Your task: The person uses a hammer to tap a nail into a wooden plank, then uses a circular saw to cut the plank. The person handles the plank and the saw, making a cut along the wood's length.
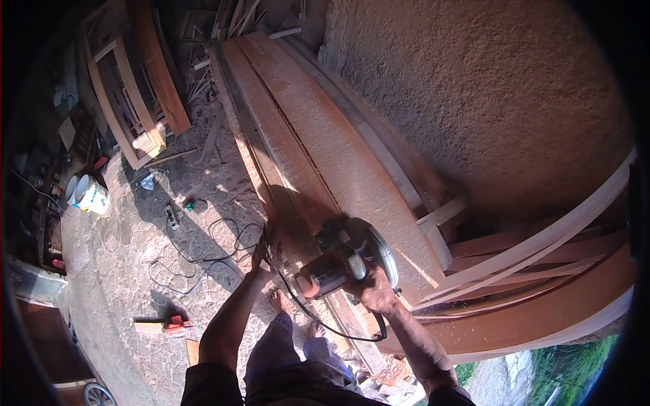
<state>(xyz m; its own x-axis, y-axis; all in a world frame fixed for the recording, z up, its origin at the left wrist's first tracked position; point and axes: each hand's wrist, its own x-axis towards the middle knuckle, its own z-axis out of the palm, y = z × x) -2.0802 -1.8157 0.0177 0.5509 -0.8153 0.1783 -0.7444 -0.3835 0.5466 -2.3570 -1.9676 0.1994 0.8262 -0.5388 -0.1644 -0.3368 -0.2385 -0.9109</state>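
My right hand (pixel 376 289) is wrapped round the handle of a circular saw (pixel 332 271), which rests on the near end of a long wooden plank (pixel 338 145). A dark, dusty cut line runs lengthwise down the wood ahead of the saw. At the left edge of the plank is my left hand (pixel 264 256), its fingers in shadow. The saw's black power cord (pixel 294 298) loops from the saw's rear up to this hand and passes against it. Whether those fingers grip the cord or lie on the plank edge, I cannot tell.
Curved wooden pieces (pixel 535 298) are stacked at the right, below a rough wall (pixel 487 101). Cord coils over the floor on the left, near a power strip (pixel 172 218). A red power tool (pixel 177 326), white buckets (pixel 91 195) and a wooden frame (pixel 122 101) stand further left.
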